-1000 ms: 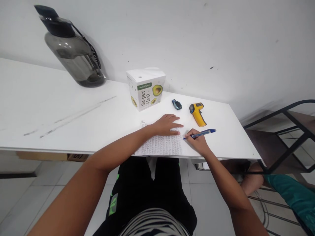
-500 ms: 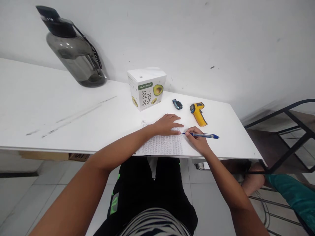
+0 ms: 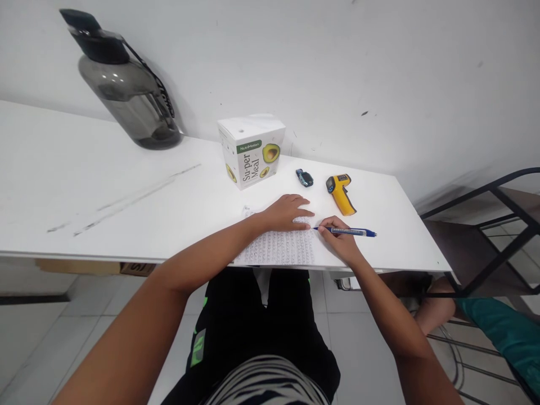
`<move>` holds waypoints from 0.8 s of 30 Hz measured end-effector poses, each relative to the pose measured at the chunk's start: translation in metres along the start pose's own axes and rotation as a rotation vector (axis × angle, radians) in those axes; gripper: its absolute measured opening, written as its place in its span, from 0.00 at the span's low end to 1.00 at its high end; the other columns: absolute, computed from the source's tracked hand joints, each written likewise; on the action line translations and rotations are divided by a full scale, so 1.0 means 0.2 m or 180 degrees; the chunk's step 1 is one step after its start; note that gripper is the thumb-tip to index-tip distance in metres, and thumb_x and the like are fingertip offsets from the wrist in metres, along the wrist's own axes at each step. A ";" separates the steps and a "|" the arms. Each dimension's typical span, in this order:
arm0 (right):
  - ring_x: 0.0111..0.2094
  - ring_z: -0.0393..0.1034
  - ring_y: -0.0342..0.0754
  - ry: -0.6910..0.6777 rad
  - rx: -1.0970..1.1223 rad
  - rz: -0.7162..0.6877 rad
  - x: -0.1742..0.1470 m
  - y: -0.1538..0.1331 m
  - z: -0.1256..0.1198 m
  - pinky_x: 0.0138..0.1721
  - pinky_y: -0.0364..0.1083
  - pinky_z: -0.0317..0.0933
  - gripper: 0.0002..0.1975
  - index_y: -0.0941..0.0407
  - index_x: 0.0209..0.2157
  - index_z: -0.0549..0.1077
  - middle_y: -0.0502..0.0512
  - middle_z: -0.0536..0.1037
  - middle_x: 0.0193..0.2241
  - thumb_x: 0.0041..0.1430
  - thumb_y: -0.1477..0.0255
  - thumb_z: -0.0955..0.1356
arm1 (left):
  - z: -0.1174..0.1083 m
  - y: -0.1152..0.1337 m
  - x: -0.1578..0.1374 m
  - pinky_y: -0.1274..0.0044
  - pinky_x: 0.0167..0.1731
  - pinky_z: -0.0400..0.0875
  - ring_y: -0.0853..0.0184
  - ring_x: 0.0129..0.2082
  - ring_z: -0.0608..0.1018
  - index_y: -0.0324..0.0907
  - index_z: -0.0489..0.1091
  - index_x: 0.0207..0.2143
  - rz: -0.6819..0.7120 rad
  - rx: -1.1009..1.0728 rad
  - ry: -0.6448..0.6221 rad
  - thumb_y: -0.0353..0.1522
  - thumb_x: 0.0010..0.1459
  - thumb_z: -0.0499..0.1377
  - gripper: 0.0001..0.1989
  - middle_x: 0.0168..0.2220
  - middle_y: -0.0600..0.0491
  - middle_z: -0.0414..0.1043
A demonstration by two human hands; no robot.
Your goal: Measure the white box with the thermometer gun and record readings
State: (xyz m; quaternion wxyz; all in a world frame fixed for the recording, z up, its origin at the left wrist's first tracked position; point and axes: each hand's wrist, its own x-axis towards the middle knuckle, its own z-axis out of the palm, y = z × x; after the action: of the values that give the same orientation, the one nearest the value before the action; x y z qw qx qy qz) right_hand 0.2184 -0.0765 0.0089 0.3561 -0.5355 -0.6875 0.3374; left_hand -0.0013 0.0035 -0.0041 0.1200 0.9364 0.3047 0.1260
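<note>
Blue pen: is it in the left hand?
No, the right hand holds the blue pen; the left hand rests on the sheet.

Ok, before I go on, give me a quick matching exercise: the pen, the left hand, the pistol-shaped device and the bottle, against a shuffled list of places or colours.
Things:
1. pen
2. left hand
3. pistol-shaped device
4. bottle

Places or colours:
A. mostly yellow
B. spread over the written sheet
C. see-through grey
D. held in the right hand

Pairs: 1-D; 2-B; 3-A; 4-C

White table (image 3: 126, 185) with paper (image 3: 278, 247), box (image 3: 253, 154), bottle (image 3: 130, 107), thermometer (image 3: 342, 198)
</note>
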 end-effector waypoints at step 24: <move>0.31 0.73 0.45 0.0905 0.0875 0.0637 0.06 0.06 0.06 0.23 0.42 0.61 0.28 0.55 0.57 0.66 0.61 0.76 0.50 0.54 0.66 0.66 | -0.05 -0.05 -0.02 0.67 0.46 0.67 0.62 0.47 0.74 0.42 0.72 0.44 -0.0331 -0.0180 0.1576 0.25 0.60 0.49 0.16 0.47 0.50 0.74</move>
State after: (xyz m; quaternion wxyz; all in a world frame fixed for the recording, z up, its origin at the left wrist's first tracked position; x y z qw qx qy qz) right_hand 0.2120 -0.0638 -0.0066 0.4838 -0.5897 -0.5213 0.3827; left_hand -0.0132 0.0106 0.0011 0.0743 0.8564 0.3689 0.3536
